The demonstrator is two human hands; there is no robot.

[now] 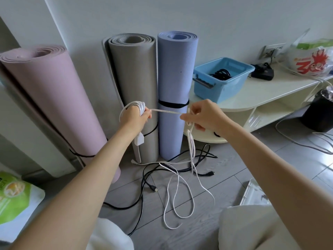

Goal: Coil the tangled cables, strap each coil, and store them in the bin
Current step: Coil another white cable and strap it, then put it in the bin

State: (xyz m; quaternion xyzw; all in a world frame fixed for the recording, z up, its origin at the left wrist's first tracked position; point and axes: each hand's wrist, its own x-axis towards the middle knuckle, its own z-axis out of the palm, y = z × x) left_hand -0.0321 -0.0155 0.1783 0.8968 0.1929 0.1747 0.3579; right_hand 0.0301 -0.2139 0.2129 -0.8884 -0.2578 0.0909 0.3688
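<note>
I have the white cable (182, 179) partly wound: my left hand (134, 117) is closed around the loops of the coil (134, 107), holding them together so they cannot spring apart, and a white plug (139, 140) hangs below that wrist. My right hand (201, 115) pinches the running length just beside it, keeping the short stretch between the hands taut so the next loop lies neat. The rest of the white cable drops from the right hand to the floor (234, 177), where it lies tangled with a black cable (144, 179) that is not yet coiled. The blue bin (223, 82) sits on the pale bench (261, 92) to the right, already holding what looks like a coiled black cable, near enough to reach once this coil is strapped. I see no strap in view.
</note>
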